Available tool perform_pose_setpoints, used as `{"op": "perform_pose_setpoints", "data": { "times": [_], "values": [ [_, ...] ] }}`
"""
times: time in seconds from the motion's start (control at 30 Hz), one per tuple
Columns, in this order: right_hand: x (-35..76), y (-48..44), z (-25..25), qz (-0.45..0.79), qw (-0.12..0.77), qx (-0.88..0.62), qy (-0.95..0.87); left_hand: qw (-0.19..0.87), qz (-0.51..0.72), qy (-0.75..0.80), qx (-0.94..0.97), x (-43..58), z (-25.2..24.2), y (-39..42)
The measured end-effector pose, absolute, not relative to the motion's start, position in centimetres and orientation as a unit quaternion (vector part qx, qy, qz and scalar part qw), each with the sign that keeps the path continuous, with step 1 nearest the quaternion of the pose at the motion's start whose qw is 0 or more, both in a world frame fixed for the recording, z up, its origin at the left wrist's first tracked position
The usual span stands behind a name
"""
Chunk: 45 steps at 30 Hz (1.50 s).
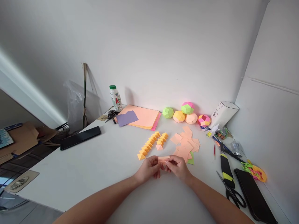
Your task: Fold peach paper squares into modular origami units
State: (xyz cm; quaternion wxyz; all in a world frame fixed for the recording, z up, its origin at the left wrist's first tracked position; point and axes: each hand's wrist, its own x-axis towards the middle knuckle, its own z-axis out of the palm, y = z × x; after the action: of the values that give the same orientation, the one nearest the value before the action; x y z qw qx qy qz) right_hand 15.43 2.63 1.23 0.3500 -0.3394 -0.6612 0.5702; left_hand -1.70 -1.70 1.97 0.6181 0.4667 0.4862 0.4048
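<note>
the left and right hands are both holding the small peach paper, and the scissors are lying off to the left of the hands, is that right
Not quite: the scissors lie to the right of the hands, as the head view shows. The left hand and right hand are indeed both holding the small peach paper.
</note>
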Motion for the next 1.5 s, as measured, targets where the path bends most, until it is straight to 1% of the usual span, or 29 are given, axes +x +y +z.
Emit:
{"op": "perform_pose_setpoints", "data": {
  "times": [0.17, 0.63, 1.07, 1.5],
  "values": [
    [15.4, 2.5, 1.7, 0.565, 0.352, -0.337, -0.666, 0.620, 0.404, 0.489, 0.462, -1.7, 2.0, -1.7],
    [15.5, 2.8, 0.3, 0.578, 0.364, -0.338, -0.648, 0.622, 0.408, 0.483, 0.462, -1.8, 2.0, -1.8],
    [15.2, 2.3, 1.0, 0.564, 0.386, -0.299, -0.666, 0.623, 0.396, 0.485, 0.469, -1.8, 1.8, -1.5],
    [15.2, 2.2, 1.1, 0.557, 0.390, -0.307, -0.666, 0.630, 0.383, 0.475, 0.482, -1.9, 2.1, -1.6]
  ]
}}
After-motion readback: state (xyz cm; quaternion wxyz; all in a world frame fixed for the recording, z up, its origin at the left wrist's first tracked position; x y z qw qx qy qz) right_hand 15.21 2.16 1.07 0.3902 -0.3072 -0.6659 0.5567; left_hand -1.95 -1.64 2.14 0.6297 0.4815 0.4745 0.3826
